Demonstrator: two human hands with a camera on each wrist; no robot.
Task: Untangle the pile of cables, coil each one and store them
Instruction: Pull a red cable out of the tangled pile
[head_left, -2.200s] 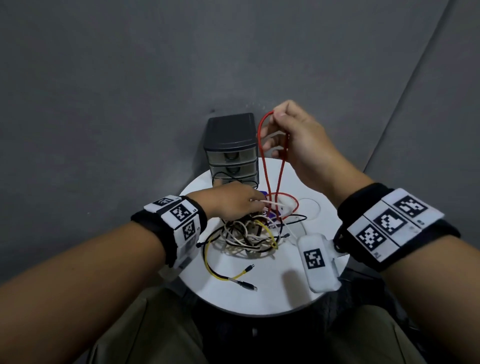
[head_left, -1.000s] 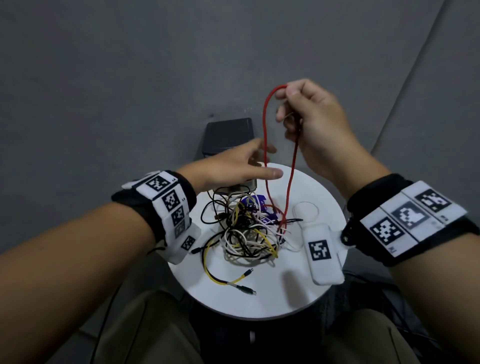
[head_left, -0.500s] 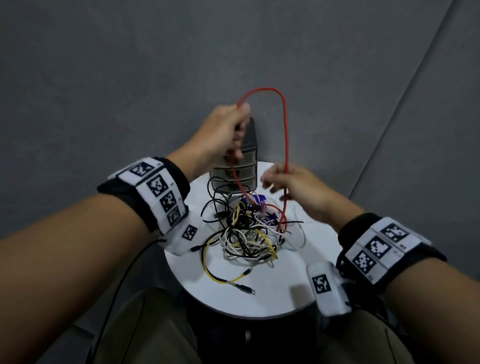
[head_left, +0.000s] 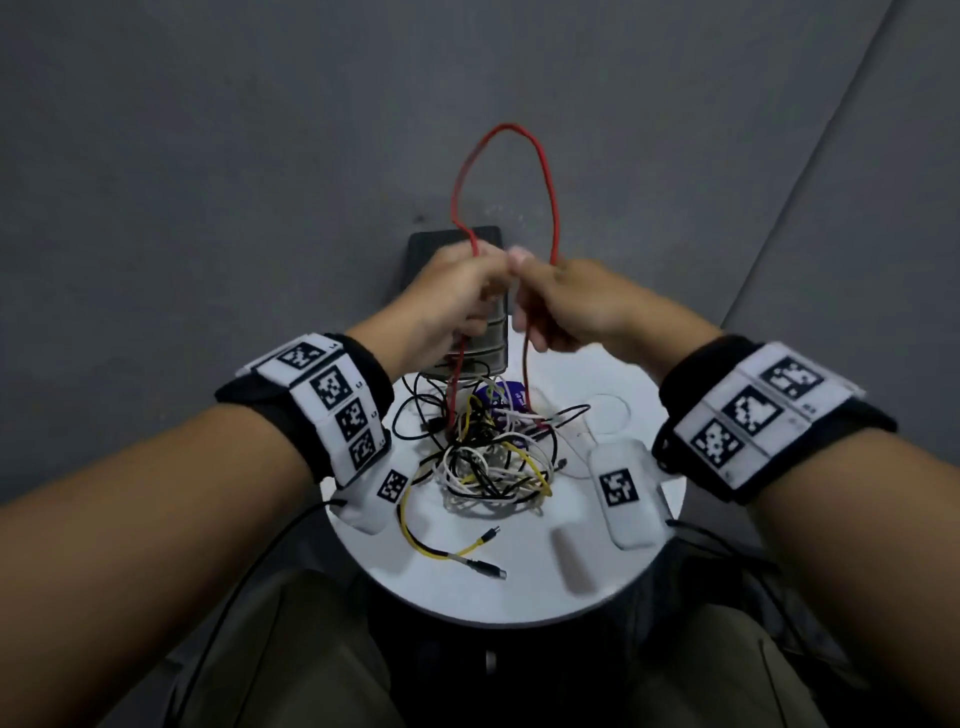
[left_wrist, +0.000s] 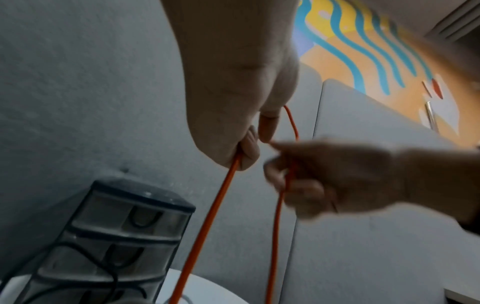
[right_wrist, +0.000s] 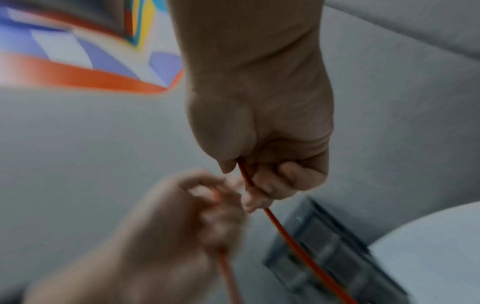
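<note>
Left hand (head_left: 453, 296) raised over back of table, fingers curled round one strand of red cable (head_left: 546, 171), strand leaving bottom of fist in left wrist view (left_wrist: 228, 181); right hand (head_left: 576, 301) just beside it, thumb tips nearly touching, fingers curled round the other strand, seen pinched under thumb in right wrist view (right_wrist: 259, 148), that view blurred; red cable arching up in a tall loop above both hands against grey wall, both strands dropping below the fists into pile of cables (head_left: 488, 457); pile in middle of round white table (head_left: 519, 582), a tangle of black, white and yellow leads with a purple item partly buried at its far edge; yellow cable (head_left: 415, 535) trailing out front-left of pile, its two plug ends lying loose on bare tabletop; small dark drawer unit (head_left: 488, 343) at back of table behind the hands, mostly hidden by them in head view, clear-fronted drawers visible from left wrist (left_wrist: 130, 222), a black lead draped across its front; faint round mark on tabletop right of pile (head_left: 608, 410); tagged black wristbands on both wrists, white tagged modules hanging below each; olive trousers at bottom of head view
</note>
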